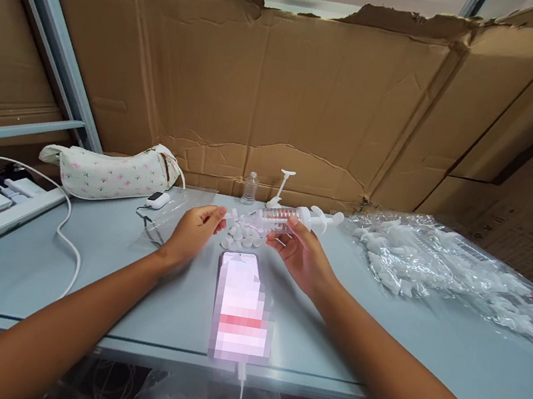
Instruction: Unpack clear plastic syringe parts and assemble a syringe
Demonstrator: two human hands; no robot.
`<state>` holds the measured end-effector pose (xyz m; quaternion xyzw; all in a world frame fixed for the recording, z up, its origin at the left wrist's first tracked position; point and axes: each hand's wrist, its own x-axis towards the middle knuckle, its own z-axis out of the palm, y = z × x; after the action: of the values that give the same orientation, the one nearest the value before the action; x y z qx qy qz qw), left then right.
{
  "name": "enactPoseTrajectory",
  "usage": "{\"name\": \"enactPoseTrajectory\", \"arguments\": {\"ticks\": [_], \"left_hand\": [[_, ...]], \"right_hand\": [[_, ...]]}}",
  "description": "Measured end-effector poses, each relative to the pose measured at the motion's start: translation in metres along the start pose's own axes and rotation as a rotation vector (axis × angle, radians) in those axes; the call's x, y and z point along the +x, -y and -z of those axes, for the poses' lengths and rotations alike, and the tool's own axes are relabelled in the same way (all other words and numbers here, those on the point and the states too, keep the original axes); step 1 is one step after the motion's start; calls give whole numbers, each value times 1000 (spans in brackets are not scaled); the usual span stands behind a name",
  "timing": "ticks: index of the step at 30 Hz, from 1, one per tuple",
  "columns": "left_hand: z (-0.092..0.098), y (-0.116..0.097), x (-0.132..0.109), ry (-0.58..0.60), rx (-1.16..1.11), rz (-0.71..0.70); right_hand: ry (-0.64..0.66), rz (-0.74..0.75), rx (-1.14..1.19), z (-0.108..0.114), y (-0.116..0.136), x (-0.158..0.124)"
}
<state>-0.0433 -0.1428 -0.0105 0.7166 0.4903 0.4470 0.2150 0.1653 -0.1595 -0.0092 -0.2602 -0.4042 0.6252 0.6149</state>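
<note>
A large clear plastic syringe [281, 215] with printed markings and a white ringed plunger [321, 219] lies level above the table. My right hand [305, 256] grips its barrel between thumb and fingers, the lower fingers curled loosely beneath. At the syringe's other end, my left hand [197, 230] is closed in a pinch around its narrow white tip; the fingers partly cover the tip. Several small white caps [241, 239] are scattered under the syringe. Behind it stand a small clear bottle [250, 188] and a white plunger-like part [281, 188].
A phone [237, 303] with a cable lies in front of my hands. At right is a clear bag of white plastic parts [430, 252]. To the left are a floral pouch [116, 172], a small white device [158, 200] and a power strip [0, 218]. Cardboard [314, 92] walls the back.
</note>
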Motion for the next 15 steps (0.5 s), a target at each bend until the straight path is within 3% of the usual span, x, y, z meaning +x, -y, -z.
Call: {"name": "enactPoseTrajectory", "arguments": {"ticks": [6, 15], "left_hand": [[12, 10, 7, 28, 666, -170], [3, 21, 12, 146, 827, -228]], "right_hand": [[14, 2, -15, 0, 1, -1], [23, -1, -17, 1, -1, 1]]}}
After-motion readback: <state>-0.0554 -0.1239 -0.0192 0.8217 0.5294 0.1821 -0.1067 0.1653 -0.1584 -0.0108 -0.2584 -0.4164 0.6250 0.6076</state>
